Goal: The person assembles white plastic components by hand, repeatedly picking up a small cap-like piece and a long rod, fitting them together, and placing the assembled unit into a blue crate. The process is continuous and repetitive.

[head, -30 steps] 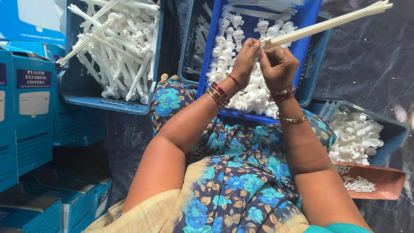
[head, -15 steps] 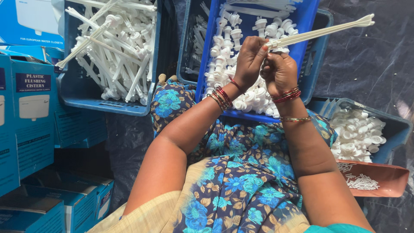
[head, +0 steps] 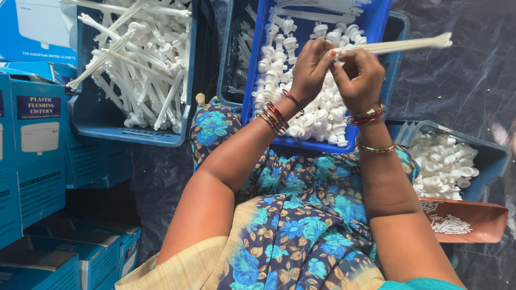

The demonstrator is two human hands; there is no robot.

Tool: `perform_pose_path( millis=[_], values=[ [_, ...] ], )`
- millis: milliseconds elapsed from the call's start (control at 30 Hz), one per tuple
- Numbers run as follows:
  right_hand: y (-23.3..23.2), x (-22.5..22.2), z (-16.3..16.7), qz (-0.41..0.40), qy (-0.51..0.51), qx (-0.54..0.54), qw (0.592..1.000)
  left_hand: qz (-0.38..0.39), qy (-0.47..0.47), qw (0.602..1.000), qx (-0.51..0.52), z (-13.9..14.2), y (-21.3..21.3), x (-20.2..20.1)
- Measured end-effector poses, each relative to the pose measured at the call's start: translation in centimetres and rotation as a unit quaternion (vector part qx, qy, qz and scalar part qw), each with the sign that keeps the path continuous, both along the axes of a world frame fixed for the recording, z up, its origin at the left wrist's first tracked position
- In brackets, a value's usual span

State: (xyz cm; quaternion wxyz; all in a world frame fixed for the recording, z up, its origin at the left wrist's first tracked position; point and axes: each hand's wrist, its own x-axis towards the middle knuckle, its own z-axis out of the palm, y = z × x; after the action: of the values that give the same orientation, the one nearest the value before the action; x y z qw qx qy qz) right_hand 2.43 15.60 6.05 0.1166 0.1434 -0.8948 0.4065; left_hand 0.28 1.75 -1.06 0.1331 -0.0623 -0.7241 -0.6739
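Hands: left hand (head: 312, 67) and right hand (head: 359, 78) pinch white rod (head: 400, 45), now tilted lower.

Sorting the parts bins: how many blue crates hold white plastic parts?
3, maybe more out of frame: crate at upper left with long rods, middle crate under the hands with small fittings, and right crate beside the brown tray.

Your bare forearms, your left hand (head: 310, 69) with a stack of red and gold bangles at its wrist, your right hand (head: 359, 79) with red-gold bangles plus one thin gold bangle lower, blue-teal floral sari, tan cloth edge.
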Motion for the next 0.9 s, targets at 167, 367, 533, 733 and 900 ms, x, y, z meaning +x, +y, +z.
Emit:
perform_pose_path(
  millis=[167,367,533,733,900],
  values=[
    [1.6,0.1,0.8,0.013,0.175,0.241,0.955,-0.051,-0.017,0.998,-0.027,-1.0,-0.7,0.0],
    [2.2,0.0,-1.8,0.082,0.034,0.161,0.983,-0.100,-0.024,0.995,-0.015,-0.5,-1.3,0.3],
    [1.6,1.0,-2.1,0.071,0.050,0.133,0.987,-0.107,-0.005,0.991,-0.085,1.1,-2.0,1.0],
    [1.0,1.8,-0.8,0.021,0.048,0.145,0.988,-0.127,-0.015,0.990,-0.061,2.2,-1.9,1.2],
    [0.7,2.0,-1.1,-0.033,0.024,0.171,0.984,-0.118,0.002,0.990,-0.079,1.4,-1.8,1.5]
  ],
)
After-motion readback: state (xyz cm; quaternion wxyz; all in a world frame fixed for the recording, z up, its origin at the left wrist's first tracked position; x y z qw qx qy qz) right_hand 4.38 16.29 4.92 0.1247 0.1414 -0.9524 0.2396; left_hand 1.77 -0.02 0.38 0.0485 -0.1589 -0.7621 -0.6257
